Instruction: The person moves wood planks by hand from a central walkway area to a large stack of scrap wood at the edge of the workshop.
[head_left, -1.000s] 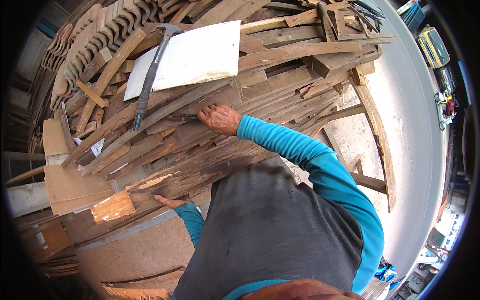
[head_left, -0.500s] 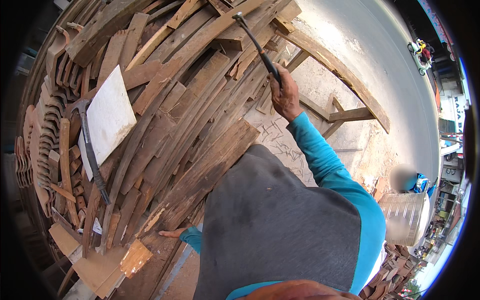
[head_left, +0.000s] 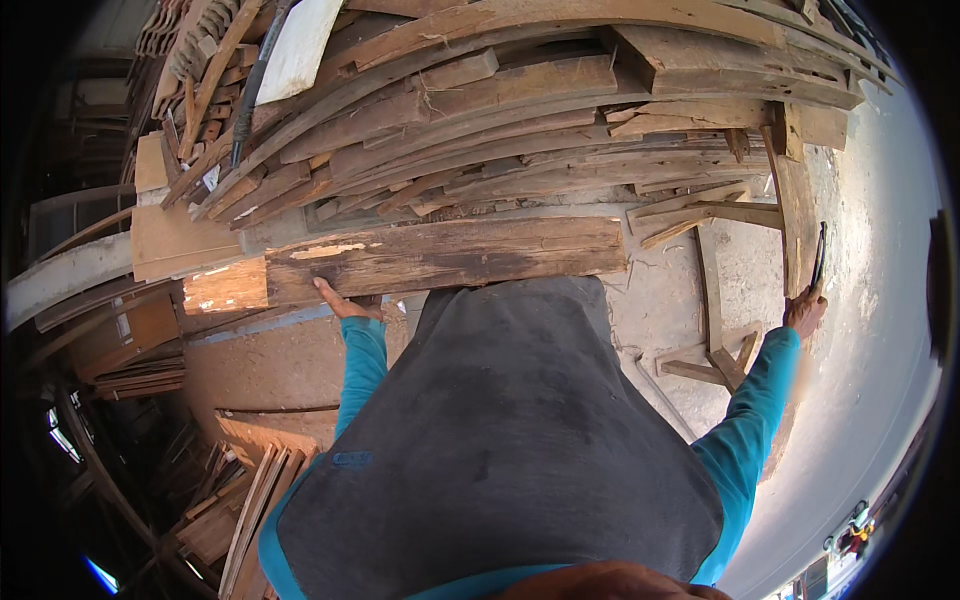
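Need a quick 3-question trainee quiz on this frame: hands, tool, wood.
1. True or false: the left hand rests on the plank.
2. What does the right hand hold? A) white board B) dark bar C) nothing
3. Fill in: the white board lies on top of the wood ____.

Key: 1 true. 2 B: a thin dark bar, held out to the right, away from the pile. 3 pile.
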